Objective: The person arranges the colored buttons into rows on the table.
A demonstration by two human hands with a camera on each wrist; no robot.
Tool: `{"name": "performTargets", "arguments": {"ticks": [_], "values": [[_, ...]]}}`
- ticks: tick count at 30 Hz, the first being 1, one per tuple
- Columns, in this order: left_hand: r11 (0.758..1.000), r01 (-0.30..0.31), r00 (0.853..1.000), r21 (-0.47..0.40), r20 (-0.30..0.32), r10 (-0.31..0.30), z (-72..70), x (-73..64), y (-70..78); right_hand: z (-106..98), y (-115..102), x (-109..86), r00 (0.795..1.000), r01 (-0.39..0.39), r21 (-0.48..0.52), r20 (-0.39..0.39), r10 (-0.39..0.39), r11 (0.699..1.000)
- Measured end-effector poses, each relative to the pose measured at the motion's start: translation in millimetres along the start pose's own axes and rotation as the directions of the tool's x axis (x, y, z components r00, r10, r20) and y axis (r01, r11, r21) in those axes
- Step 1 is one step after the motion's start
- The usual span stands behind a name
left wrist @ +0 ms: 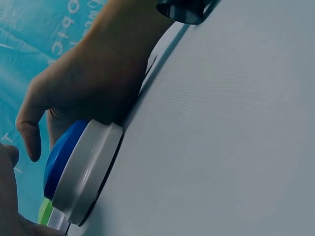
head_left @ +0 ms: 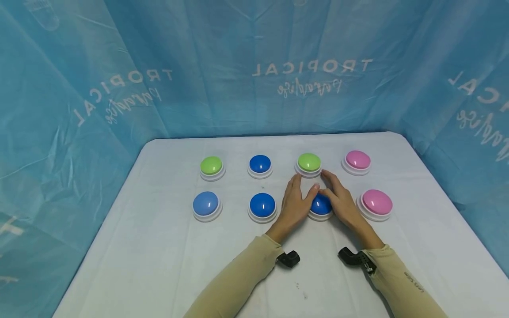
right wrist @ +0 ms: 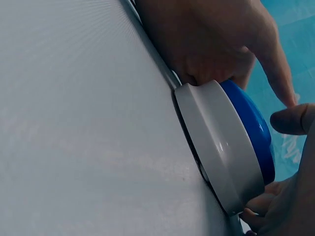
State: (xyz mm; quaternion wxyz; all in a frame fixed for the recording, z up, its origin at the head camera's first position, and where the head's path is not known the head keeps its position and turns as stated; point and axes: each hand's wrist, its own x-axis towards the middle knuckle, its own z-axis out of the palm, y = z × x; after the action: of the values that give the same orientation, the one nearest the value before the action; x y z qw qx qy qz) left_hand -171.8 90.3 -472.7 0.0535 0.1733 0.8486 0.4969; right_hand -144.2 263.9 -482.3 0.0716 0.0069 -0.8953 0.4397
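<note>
Between my two hands stands a push button with a blue dome (head_left: 321, 205) on a white base. My left hand (head_left: 295, 206) lies along its left side, fingers stretched forward, thumb above the dome's edge. On the other side is my right hand (head_left: 343, 202), its thumb tip close to the left one. Both hands' foremost fingertips reach the base of the green button (head_left: 309, 162) behind. In the right wrist view the blue-domed button's white base (right wrist: 221, 147) rests on the table, with right-hand fingers (right wrist: 263, 202) at its far edge.
Other buttons stand in two rows on the white table (head_left: 159, 265): pink ones (head_left: 377, 202) at right, blue ones (head_left: 262, 205) in the middle, a light blue one (head_left: 205, 203) and a green one (head_left: 211, 165) at left. A blue curtain (head_left: 222, 88) hangs behind.
</note>
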Motion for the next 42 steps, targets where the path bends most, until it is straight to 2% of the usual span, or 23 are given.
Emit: {"name": "performTargets", "arguments": {"ticks": [4, 12, 18, 23, 31, 38, 42], "values": [[0.999, -0.041, 0.999, 0.026, 0.008, 0.041, -3.6, -8.7, -4.2, 0.4, 0.8, -8.6, 0.999, 0.037, -0.028, 0.004, -0.037, 0.999], [0.994, -0.104, 0.994, 0.034, 0.049, 0.102, -14.0, -35.2, -13.9, 0.4, -4.3, -28.6, 0.991, 0.120, -0.131, 0.074, -0.111, 0.984], [0.975, -0.185, 0.982, 0.125, 0.057, 0.179, -20.6, -50.9, -16.2, 0.1, -1.9, -30.8, 0.982, 0.190, -0.160, 0.041, -0.186, 0.969], [0.964, -0.209, 0.977, 0.168, 0.070, 0.199, -21.8, -55.3, -15.6, -0.5, 2.0, -30.2, 0.975, 0.219, -0.164, 0.001, -0.221, 0.962], [0.946, -0.253, 0.967, 0.202, 0.052, 0.248, -20.5, -56.7, -17.2, -0.6, 1.5, -33.0, 0.975, 0.216, -0.162, -0.011, -0.220, 0.963], [0.910, -0.332, 0.942, 0.247, 0.040, 0.333, -18.7, -60.5, -16.6, -1.3, 1.1, -36.1, 0.979, 0.202, -0.158, -0.003, -0.205, 0.967], [0.905, -0.333, 0.942, 0.266, 0.048, 0.333, -18.0, -62.6, -18.5, 0.4, 1.6, -38.7, 0.982, 0.189, -0.142, 0.004, -0.190, 0.972]]}}
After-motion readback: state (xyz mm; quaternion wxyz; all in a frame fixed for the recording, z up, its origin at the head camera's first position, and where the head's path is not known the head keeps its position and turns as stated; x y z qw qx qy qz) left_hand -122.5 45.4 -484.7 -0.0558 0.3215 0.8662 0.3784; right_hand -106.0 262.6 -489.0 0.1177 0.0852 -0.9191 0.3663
